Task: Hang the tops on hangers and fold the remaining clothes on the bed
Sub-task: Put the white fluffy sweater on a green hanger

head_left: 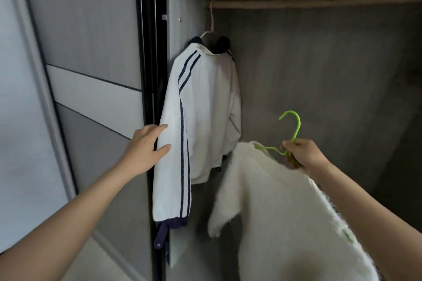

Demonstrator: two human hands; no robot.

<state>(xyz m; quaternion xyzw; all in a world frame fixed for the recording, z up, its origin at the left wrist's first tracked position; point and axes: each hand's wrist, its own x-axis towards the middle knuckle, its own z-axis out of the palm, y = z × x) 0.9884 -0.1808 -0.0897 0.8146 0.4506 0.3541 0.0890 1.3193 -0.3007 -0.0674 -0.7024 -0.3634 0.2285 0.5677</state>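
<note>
Gripping green hanger (pixel 297 129), maybe plastic, in fuzzy sweater (pixel 280 207).

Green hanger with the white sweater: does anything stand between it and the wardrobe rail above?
Nothing visible does. The rail is bare above the green hanger held by the right hand. The striped jacket hangs at the rail's left end, off the path; the left hand touches its sleeve.
</note>
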